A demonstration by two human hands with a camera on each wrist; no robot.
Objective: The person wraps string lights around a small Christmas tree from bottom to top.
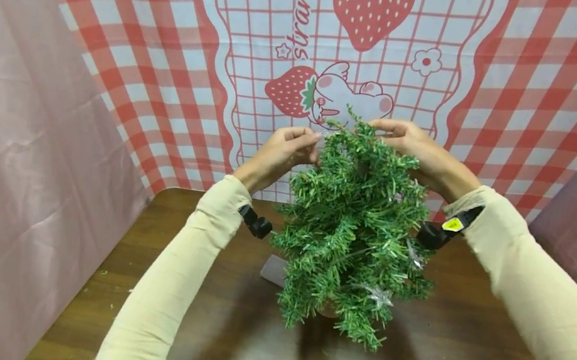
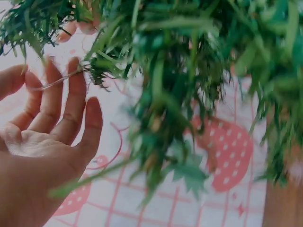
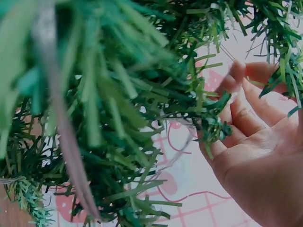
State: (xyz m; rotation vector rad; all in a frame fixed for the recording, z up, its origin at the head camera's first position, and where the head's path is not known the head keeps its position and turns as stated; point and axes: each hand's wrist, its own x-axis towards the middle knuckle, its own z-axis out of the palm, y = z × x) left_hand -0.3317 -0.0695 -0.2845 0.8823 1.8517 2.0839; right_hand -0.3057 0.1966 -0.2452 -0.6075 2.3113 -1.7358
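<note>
A small green artificial Christmas tree (image 1: 353, 216) stands on the table between both hands. At its upper left, my left hand (image 1: 287, 151) pinches a thin clear wire (image 2: 57, 84) between thumb and forefinger, the other fingers loosely bent; the wire runs into the branches. Behind the treetop on the right, my right hand (image 1: 419, 151) is partly hidden by greenery. In the right wrist view its thumb and finger pinch a fine strand (image 3: 228, 52) of wire beside a branch tip. Clear star ornaments (image 1: 379, 297) hang low on the tree's right side, and more clear wire (image 3: 182, 149) loops below the branches.
A pale flat object (image 1: 274, 270) lies on the wooden table (image 1: 169, 243), partly behind the tree. Small green bits are scattered at the table's left. A red-checked strawberry cloth (image 1: 256, 28) hangs close behind the hands, with pink curtains (image 1: 28, 162) at both sides.
</note>
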